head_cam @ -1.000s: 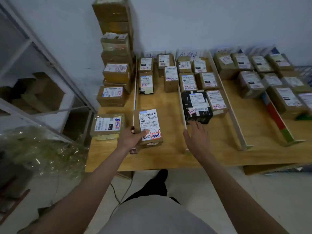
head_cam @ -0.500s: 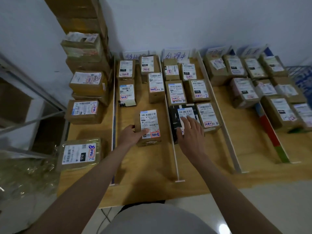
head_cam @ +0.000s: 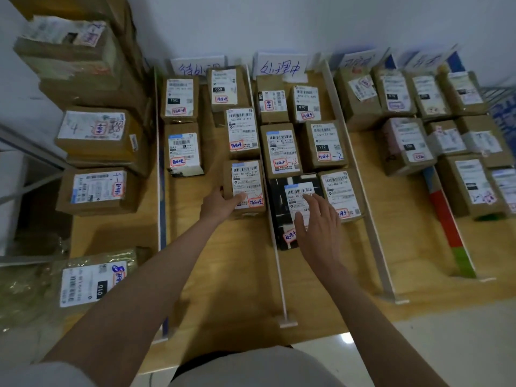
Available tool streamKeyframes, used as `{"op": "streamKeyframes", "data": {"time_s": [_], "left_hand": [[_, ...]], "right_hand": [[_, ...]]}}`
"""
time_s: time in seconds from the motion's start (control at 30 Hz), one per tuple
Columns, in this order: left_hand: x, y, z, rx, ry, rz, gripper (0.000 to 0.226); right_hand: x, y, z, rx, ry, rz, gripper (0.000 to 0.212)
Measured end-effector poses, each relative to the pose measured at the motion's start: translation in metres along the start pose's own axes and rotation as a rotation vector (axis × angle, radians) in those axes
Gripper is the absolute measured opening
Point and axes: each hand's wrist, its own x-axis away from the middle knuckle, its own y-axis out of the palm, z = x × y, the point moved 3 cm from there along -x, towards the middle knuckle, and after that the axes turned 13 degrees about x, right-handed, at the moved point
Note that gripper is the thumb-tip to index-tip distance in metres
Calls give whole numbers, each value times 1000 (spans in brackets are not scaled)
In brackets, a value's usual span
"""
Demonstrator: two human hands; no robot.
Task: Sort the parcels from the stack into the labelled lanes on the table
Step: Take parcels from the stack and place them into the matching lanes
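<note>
Gripping a brown parcel (head_cam: 245,188) at its near-left corner, the left hand (head_cam: 220,203) has its thumb on the label and its fingers (head_cam: 223,191) curled against the left side. The parcel lies flat on the desk (head_cam: 223,269) in the left lane, label up, its long axis running away from the person toward the wall; the barcode end points to the wall and the red-marked sticker sits at the near end, just right of the thumb. Its far end is just short of another parcel (head_cam: 242,132) lying the same way.

Right of that hand, across a white divider (head_cam: 276,255), the right hand (head_cam: 318,227) lies flat with straight, spread fingers (head_cam: 312,202) resting on the white label of a black parcel (head_cam: 282,219). It holds nothing. The black parcel also runs lengthwise toward the wall and lies against the divider, with a brown parcel (head_cam: 340,194) touching its right side just beyond the fingertips.

Beyond both hands, more labelled brown parcels fill the two lanes in rows, most lengthwise to the wall. Two paper signs (head_cam: 279,67) with blue handwriting stand at the far ends of the lanes. Far to the right of the right hand, past a second divider (head_cam: 371,227), other parcels crowd further lanes, partly blurred.

Left of the left hand, outside the lanes, the stack (head_cam: 95,141) of brown boxes rises against the wall. Nearer the person lies a plastic-wrapped parcel (head_cam: 92,280), its long axis crosswise.
</note>
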Motion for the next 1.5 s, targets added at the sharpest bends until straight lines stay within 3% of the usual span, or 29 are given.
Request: {"op": "streamKeyframes", "data": {"time_s": [0.13,0.23,0.43,0.53,0.73,1.0,1.5], "left_hand": [[1,1,3,-109,47,6,60],[19,-10,5,-316,122,49,63],[87,-49,-1,-605,424,184,47],[127,-68,-20,-683,495,227,49],[201,-98,-80,-775,498,286,51],[275,-152,-155,-767,377,422,48],[267,-230,-187,-715,313,499,49]], "right_hand": [[9,-4,5,-20,11,23,42],[16,-9,6,-6,9,43,43],[49,-22,-5,-24,-17,94,42],[75,-25,-15,-56,-46,110,42],[139,-17,-40,-71,-102,102,43],[207,-1,-73,-58,-223,67,44],[212,13,-164,4,-331,36,44]]}}
